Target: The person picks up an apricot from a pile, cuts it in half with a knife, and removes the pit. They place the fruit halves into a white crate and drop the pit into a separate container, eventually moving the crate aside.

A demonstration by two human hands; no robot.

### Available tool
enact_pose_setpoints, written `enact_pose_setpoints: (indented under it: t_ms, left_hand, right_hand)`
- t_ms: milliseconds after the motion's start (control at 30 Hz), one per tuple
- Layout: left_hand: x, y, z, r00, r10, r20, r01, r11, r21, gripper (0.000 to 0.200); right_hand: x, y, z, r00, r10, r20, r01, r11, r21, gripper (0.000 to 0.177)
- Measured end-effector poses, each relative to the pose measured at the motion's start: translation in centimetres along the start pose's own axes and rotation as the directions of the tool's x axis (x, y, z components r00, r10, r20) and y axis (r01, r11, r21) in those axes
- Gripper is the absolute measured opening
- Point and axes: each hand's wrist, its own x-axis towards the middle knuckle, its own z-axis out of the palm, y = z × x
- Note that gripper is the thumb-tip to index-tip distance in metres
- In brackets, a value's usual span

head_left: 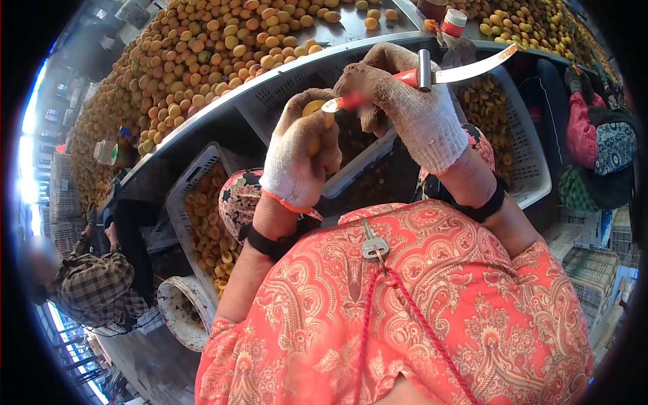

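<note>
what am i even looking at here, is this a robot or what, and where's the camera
No robot: a person works by hand in brown-stained white knit gloves. The one picture comes from a camera worn on the head, looking forward and down. The left hand holds a yellow-orange fruit, partly hidden. The right hand grips a red-handled tool with a long, curved metal blade at one end; its pale other tip is close to the fruit. Ahead, a shiny metal table bears a heap of round yellow-orange fruits. Below, white perforated plastic crates hold opened orange fruit pieces.
</note>
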Motion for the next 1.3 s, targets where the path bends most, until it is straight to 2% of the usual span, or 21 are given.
enact_pose_setpoints:
  t_ms: [100, 233, 300, 367, 433, 567, 600, 633, 667, 700, 733, 767, 833, 900, 967, 1067, 1133, 1167, 1200, 1233, 1300]
  left_hand:
    - [-0.1, -0.2, -0.2, 0.998, 0.056, 0.007, -0.056, 0.996, 0.070, 0.031]
    - [-0.2, 0.1, 0.0, 0.998, 0.066, -0.020, -0.063, 0.992, 0.108, 0.030]
    - [-0.1, 0.0, -0.1, 0.998, 0.066, -0.021, -0.063, 0.990, 0.128, 0.031]
    - [-0.1, -0.1, 0.0, 0.996, 0.077, -0.036, -0.070, 0.984, 0.161, 0.032]
    - [-0.2, -0.1, 0.1, 0.995, 0.087, -0.049, -0.076, 0.978, 0.193, 0.032]
    - [-0.5, -0.1, -0.1, 0.995, 0.086, -0.040, -0.073, 0.963, 0.258, 0.033]
    - [-0.5, -0.1, -0.2, 0.997, 0.066, -0.032, -0.055, 0.961, 0.271, 0.033]
    - [-0.4, -0.3, -0.2, 0.998, 0.062, -0.033, -0.051, 0.962, 0.269, 0.033]
    - [-0.3, -0.6, -0.3, 0.989, 0.137, -0.049, -0.103, 0.898, 0.427, 0.029]
    - [-0.2, -0.8, -0.3, 0.976, 0.212, -0.051, -0.146, 0.806, 0.574, 0.027]
    - [0.0, -1.0, -0.3, 0.977, 0.207, -0.051, -0.141, 0.807, 0.573, 0.027]
    - [0.2, -1.3, -0.2, 0.966, 0.254, -0.040, -0.193, 0.819, 0.541, 0.026]
    - [0.3, -1.4, -0.2, 0.953, 0.300, -0.031, -0.244, 0.828, 0.505, 0.025]
    - [0.1, -1.0, -0.4, 0.969, 0.241, -0.045, -0.181, 0.825, 0.535, 0.025]
    - [-0.1, -0.7, -0.3, 0.980, 0.199, -0.019, -0.157, 0.824, 0.544, 0.030]
    - [-0.9, 0.0, -0.1, 0.999, 0.036, 0.003, -0.035, 0.948, 0.317, 0.035]
    - [-0.9, -0.1, -0.3, 0.999, 0.023, 0.039, -0.031, 0.972, 0.231, 0.036]
    - [-0.9, 0.1, -0.5, 0.997, 0.019, 0.076, -0.030, 0.989, 0.146, 0.038]
    - [-0.8, 0.3, -0.9, 0.986, 0.018, 0.164, -0.040, 0.990, 0.132, 0.041]
    - [-0.8, 0.2, -0.9, 0.986, 0.018, 0.164, -0.040, 0.990, 0.132, 0.041]
    - [-0.7, -0.1, -0.5, 0.985, -0.019, 0.171, 0.030, 0.998, -0.061, 0.043]
  right_hand:
    - [0.2, -0.2, -0.3, 0.998, 0.002, 0.061, -0.003, 1.000, 0.015, 0.022]
    - [0.2, -0.2, -0.1, 0.999, 0.004, 0.042, -0.006, 1.000, 0.031, 0.022]
    - [0.2, -0.3, -0.2, 0.994, -0.059, 0.090, 0.074, 0.984, -0.161, 0.023]
    - [0.2, -0.4, 0.1, 0.994, -0.051, 0.100, 0.069, 0.980, -0.188, 0.021]
    - [0.1, -0.2, 0.1, 0.975, -0.143, 0.169, 0.184, 0.948, -0.259, 0.022]
    - [0.3, -0.6, -0.1, 0.987, 0.055, 0.148, -0.027, 0.982, -0.185, 0.023]
    - [0.4, -0.8, -0.3, 0.987, 0.056, 0.148, -0.028, 0.982, -0.186, 0.023]
    - [0.5, -0.9, -0.5, 0.980, 0.125, 0.152, -0.111, 0.989, -0.097, 0.023]
    - [0.5, -0.9, -0.6, 0.968, 0.194, 0.162, -0.195, 0.981, -0.007, 0.024]
    - [0.4, -0.8, -0.3, 0.967, 0.197, 0.161, -0.199, 0.980, -0.007, 0.024]
    - [0.2, -0.6, 0.2, 0.986, 0.047, 0.160, -0.021, 0.986, -0.165, 0.024]
    - [0.1, -0.5, 0.5, 0.978, -0.101, 0.181, 0.155, 0.936, -0.317, 0.024]
    - [0.3, -0.2, 0.3, 0.975, -0.128, 0.184, 0.179, 0.937, -0.301, 0.031]
    - [0.6, -0.8, 0.1, 0.984, 0.090, 0.153, -0.068, 0.988, -0.139, 0.025]
    - [0.9, -0.3, -0.5, 0.979, 0.158, 0.128, -0.162, 0.987, 0.019, 0.027]
    - [1.3, 1.0, -1.8, 0.965, 0.186, 0.184, -0.203, 0.976, 0.077, 0.029]
    - [1.6, 1.8, -2.2, 0.957, 0.220, 0.189, -0.273, 0.902, 0.334, 0.031]
    - [1.6, 2.1, -2.2, 0.957, 0.219, 0.189, -0.272, 0.903, 0.333, 0.031]
    - [1.5, 2.3, -2.0, 0.949, 0.230, 0.216, -0.304, 0.850, 0.431, 0.032]
    - [1.5, 2.4, -1.9, 0.941, 0.237, 0.243, -0.333, 0.786, 0.522, 0.034]
    - [1.1, 2.0, -1.2, 0.966, 0.200, 0.163, -0.254, 0.855, 0.452, 0.035]
